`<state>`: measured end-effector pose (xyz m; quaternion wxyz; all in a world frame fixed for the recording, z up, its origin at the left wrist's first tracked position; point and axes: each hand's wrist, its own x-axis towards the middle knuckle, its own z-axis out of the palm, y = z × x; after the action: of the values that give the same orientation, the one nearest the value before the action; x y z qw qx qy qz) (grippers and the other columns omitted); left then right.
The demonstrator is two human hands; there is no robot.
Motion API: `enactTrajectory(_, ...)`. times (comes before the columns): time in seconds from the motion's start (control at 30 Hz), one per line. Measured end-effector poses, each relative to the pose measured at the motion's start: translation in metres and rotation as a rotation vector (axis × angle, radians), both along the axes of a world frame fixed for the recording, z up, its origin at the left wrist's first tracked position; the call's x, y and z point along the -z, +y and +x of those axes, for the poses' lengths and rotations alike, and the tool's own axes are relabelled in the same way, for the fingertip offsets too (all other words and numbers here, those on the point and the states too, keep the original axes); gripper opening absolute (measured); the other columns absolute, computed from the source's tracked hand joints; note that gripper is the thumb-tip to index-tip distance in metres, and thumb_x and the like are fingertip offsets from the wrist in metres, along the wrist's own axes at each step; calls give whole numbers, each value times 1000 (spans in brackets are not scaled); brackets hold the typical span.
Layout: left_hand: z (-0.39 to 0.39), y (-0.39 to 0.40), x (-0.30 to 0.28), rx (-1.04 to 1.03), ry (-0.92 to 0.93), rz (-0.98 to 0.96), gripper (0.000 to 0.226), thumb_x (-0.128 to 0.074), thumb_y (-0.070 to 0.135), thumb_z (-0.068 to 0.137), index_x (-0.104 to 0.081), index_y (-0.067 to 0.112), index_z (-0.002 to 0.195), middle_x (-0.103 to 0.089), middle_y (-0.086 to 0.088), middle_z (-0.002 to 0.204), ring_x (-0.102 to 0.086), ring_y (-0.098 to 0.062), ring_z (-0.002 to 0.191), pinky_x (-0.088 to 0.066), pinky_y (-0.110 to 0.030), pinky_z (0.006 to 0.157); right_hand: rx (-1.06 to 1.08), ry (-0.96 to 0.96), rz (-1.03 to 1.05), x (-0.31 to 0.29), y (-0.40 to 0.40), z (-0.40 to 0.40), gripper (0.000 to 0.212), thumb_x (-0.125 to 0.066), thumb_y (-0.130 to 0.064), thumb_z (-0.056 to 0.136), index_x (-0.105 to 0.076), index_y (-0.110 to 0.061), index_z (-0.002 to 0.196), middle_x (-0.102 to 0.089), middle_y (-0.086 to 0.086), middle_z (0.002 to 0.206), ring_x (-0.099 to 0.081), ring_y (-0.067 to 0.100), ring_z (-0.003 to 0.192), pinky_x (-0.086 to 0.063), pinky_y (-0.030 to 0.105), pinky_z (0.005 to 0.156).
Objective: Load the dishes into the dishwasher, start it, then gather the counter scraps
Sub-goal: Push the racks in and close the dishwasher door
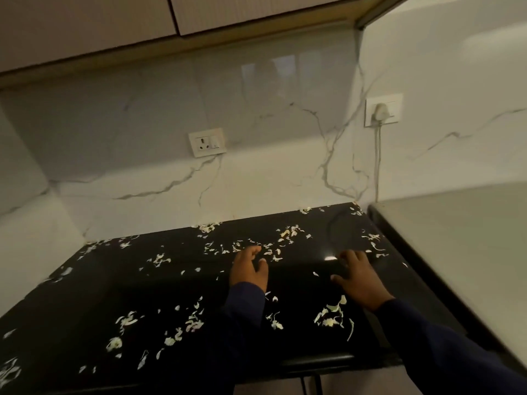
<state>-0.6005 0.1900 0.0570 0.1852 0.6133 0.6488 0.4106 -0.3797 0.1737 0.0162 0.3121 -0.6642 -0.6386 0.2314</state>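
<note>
A glossy black counter [119, 283] is strewn with several pale vegetable scraps, such as a clump [329, 315] near the front right and another cluster [288, 233] near the back wall. My left hand [249, 270] rests on the counter's middle, fingers slightly curled and apart, touching scraps at its fingertips. My right hand [358, 276] lies flat on the counter to the right, fingers spread. Neither hand holds anything that I can see. Both arms wear dark blue sleeves. The dishwasher and dishes are out of view.
A marble-look wall backs the counter, with a socket plate [207, 142] and a second socket [383, 109] with a white plug and cord hanging down. A grey appliance top [462, 238] borders the counter on the right. Cabinets hang overhead.
</note>
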Motion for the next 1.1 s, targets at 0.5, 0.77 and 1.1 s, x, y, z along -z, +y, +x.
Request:
enactTrajectory(0.5,179,-45,69,560,-87,342,21,-54,5,78,-55,25,82,-48,14,85,-49,-1,67,-43,-6,61,574,1,168,23,-122,136,17,-50,-8,91,-63,-9,103,-68,7,86,-63,24,83,-43,28,72)
enactTrajectory(0.77,326,-126,105,911,-129,324,12,-40,22,74,-48,28,81,-52,8,80,-49,-7,69,-45,-19,60,1159,129,85,77,-270,288,38,-54,9,80,-54,-3,116,-55,17,118,-54,32,109,-41,36,88)
enactTrajectory(1.1,480,-236,179,1250,-3,286,9,-44,20,81,-45,30,80,-45,12,82,-47,-3,69,-44,-18,61,1653,476,-292,189,-428,396,65,-73,-20,77,-44,5,129,-47,29,130,-47,42,117,-41,45,96)
